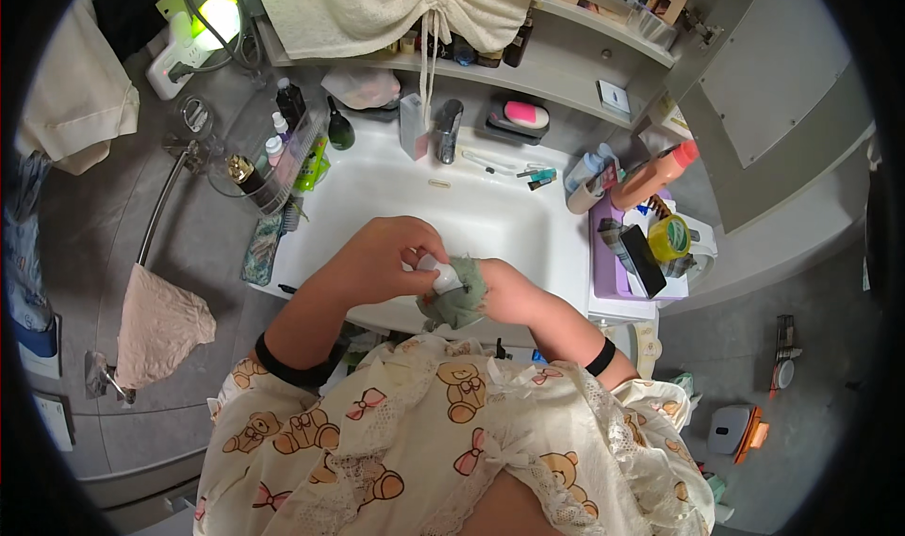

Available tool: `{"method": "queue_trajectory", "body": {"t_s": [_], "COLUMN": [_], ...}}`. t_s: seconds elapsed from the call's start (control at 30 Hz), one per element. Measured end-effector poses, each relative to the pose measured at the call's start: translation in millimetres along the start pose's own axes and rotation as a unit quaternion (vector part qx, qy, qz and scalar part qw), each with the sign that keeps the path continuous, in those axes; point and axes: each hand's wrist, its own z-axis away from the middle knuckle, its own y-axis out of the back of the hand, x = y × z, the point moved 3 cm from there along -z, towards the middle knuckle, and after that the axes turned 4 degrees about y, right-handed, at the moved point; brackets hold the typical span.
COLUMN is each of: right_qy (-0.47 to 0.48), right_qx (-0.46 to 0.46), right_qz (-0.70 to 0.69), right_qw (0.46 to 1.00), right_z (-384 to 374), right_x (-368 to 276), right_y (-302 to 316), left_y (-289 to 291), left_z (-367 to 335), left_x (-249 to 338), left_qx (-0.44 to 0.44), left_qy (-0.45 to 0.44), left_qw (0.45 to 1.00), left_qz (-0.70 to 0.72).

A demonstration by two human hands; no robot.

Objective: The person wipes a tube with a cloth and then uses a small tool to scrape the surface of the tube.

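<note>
Head view, centre of frame, above one white basin (382, 182): left hand (396, 253), fingers pinched, grips one small white rounded object (442, 276); right hand (502, 293), fingers mostly hidden, holds one crumpled grey-green cloth (462, 306) beside it. Black armbands (600, 358): two.

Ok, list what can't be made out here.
Head view:
Most fingers of the right hand: hidden by the crumpled grey-green cloth.
Full shape of the small white object: partly behind left hand.
Tops of dark shelf containers: behind gathered cream curtain.
Hanging blue garment: cut off by picture edge.
</note>
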Motion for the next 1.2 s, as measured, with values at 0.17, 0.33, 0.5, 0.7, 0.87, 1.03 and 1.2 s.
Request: {"method": "queue_trajectory", "body": {"t_s": [0.17,0.33,0.5,0.7,0.87,1.03,1.2], "right_qy": [-0.011,-0.061,-0.041,-0.037,0.013,0.06,0.107], "right_qx": [0.004,0.02,0.1,0.243,0.373,0.448,0.409], "right_qz": [0.005,-0.083,-0.088,-0.136,-0.222,-0.337,-0.419], "right_qw": [1.0,0.994,0.99,0.96,0.901,0.826,0.803], "right_z": [7,19,22,30,35,29,22], "right_x": [-2,10,3,12,17,9,2], "right_y": [6,16,26,44,50,50,36], "left_y": [10,21,26,25,13,-6,-17], "left_z": [2,2,1,1,0,-7,-12], "left_x": [-11,-11,-11,-12,-13,-17,-10], "left_qx": [0.029,0.048,0.086,0.095,0.051,0.001,0.008], "left_qy": [-0.01,-0.005,-0.01,-0.009,0.017,0.06,0.069], "left_qw": [0.998,0.998,0.994,0.993,0.998,0.998,0.997], "left_qz": [0.046,0.048,0.069,0.066,0.032,-0.021,0.018]}}
